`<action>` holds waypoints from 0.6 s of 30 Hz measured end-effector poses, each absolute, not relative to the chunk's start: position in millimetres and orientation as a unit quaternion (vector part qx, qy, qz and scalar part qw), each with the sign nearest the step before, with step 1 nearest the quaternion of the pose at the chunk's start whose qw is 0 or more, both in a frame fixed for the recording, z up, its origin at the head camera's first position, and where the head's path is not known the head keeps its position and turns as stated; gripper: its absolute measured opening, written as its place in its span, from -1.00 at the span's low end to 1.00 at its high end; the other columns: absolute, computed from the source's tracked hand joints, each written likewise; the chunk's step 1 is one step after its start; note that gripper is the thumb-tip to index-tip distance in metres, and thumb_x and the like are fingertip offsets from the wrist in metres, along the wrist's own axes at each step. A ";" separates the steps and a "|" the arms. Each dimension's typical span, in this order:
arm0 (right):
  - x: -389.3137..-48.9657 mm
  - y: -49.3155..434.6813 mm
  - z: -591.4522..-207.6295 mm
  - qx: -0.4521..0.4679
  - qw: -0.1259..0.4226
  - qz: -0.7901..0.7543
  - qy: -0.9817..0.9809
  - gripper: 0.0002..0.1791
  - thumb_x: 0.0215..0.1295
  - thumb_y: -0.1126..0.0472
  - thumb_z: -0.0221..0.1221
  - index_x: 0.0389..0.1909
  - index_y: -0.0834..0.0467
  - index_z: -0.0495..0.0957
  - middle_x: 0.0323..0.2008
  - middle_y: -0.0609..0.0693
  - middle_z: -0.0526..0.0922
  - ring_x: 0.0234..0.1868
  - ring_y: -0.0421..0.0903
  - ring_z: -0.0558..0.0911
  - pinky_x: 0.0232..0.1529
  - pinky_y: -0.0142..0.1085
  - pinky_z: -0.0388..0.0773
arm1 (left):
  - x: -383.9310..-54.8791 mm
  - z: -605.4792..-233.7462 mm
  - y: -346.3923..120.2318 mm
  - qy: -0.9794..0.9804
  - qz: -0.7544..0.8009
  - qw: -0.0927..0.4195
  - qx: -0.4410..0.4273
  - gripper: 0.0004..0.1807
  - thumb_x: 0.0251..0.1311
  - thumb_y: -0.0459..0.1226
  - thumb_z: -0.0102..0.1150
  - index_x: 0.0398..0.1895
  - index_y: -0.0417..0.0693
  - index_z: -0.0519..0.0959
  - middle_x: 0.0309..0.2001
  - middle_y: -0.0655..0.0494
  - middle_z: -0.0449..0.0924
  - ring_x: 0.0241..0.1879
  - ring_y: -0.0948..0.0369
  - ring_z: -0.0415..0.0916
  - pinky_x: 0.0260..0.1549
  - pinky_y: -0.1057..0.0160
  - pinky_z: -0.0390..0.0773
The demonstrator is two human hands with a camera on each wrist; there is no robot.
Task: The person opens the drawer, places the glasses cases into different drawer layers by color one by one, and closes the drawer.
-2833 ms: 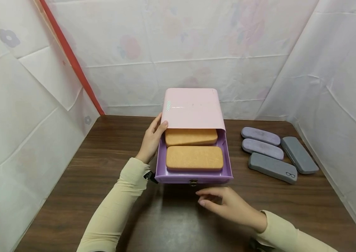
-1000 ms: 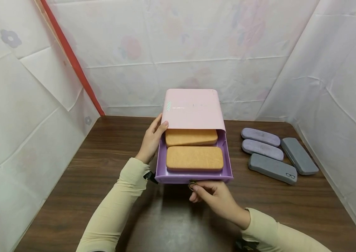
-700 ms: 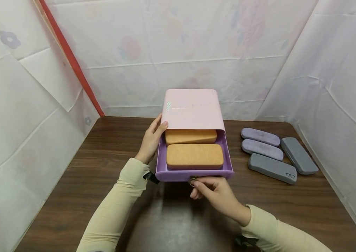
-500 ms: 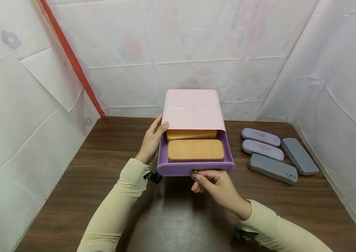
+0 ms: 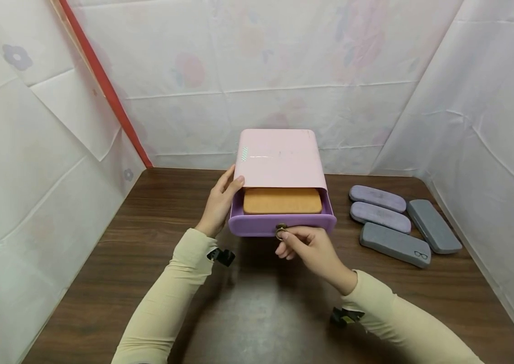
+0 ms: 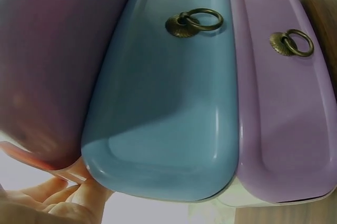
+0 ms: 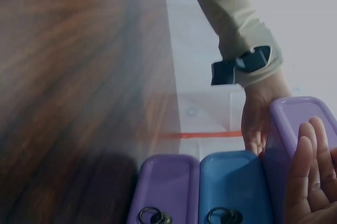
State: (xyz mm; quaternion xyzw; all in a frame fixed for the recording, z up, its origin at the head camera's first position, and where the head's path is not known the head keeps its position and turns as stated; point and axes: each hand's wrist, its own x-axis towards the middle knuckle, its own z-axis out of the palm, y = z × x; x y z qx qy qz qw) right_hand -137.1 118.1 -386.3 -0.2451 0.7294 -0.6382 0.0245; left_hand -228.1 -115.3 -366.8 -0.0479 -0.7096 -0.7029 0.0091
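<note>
A pink drawer cabinet (image 5: 279,156) stands at the middle of the table, its purple top drawer (image 5: 257,225) pulled partway out. Inside that drawer lies a tan glasses case (image 5: 282,201); anything behind it is hidden. My right hand (image 5: 315,253) pinches the drawer's brass ring pull (image 5: 280,233) between thumb and index finger. Flat against the cabinet's left side rests my left hand (image 5: 217,205), thumb at the top front edge. Below the top drawer, the left wrist view shows a blue drawer (image 6: 163,87) and a lower purple drawer (image 6: 287,108), both closed with ring pulls.
To the right on the brown table (image 5: 147,222) lie two lavender glasses cases (image 5: 377,197) and two grey ones, one grey case (image 5: 395,245) bearing a spectacles mark. White patterned sheets (image 5: 257,65) hang behind and at both sides.
My right hand has taken hold of the ring pull and moved forward with it. The top drawer has slid inward, and the rear tan case is hidden now. My left hand stays put.
</note>
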 end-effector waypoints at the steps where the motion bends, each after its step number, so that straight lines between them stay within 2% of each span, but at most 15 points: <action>1: -139.5 117.7 -385.7 -0.243 0.025 -0.638 0.730 -0.72 0.47 0.31 0.04 -0.12 0.44 0.63 -0.44 0.33 0.71 -0.45 -0.24 0.71 -0.44 -0.17 0.69 | -228.3 -366.5 -115.6 -0.706 -0.706 0.008 -0.049 -0.29 0.33 0.04 0.11 0.51 0.23 0.16 0.46 0.07 0.24 0.40 0.15 0.24 0.41 0.12 0.22; 8: -158.9 115.8 -384.3 -0.225 0.021 -0.633 0.741 -0.70 0.47 0.26 0.06 -0.11 0.43 0.64 -0.42 0.31 0.72 -0.45 -0.24 0.71 -0.41 -0.22 0.69 | -230.2 -364.7 -117.0 -0.684 -0.727 -0.014 -0.048 -0.29 0.34 -0.01 0.13 0.52 0.19 0.16 0.40 0.03 0.29 0.37 0.13 0.27 0.39 0.09 0.25; 12: -170.5 114.0 -384.4 -0.215 0.020 -0.634 0.742 -0.68 0.47 0.25 0.06 -0.09 0.45 0.63 -0.41 0.33 0.71 -0.46 -0.24 0.71 -0.41 -0.25 0.69 | -228.5 -362.4 -117.8 -0.687 -0.726 -0.020 -0.039 -0.30 0.34 0.01 0.12 0.51 0.24 0.16 0.36 0.04 0.33 0.26 0.14 0.36 0.13 0.20 0.48; 15: -178.8 112.4 -384.6 -0.208 0.017 -0.638 0.742 -0.67 0.47 0.23 0.06 -0.07 0.44 0.63 -0.39 0.34 0.71 -0.46 -0.23 0.71 -0.41 -0.25 0.70 | -227.6 -361.0 -118.0 -0.689 -0.724 -0.025 -0.034 -0.31 0.35 0.00 0.10 0.51 0.26 0.16 0.32 0.02 0.35 0.15 0.17 0.41 -0.11 0.30 0.57; 18: -186.3 111.1 -384.8 -0.201 0.012 -0.638 0.743 -0.68 0.47 0.21 0.07 -0.07 0.40 0.65 -0.38 0.32 0.72 -0.45 -0.20 0.72 -0.39 -0.23 0.70 | -227.8 -360.1 -117.4 -0.683 -0.730 -0.025 -0.030 -0.32 0.36 -0.03 0.09 0.51 0.23 0.17 0.32 0.02 0.35 0.10 0.19 0.41 -0.12 0.30 0.55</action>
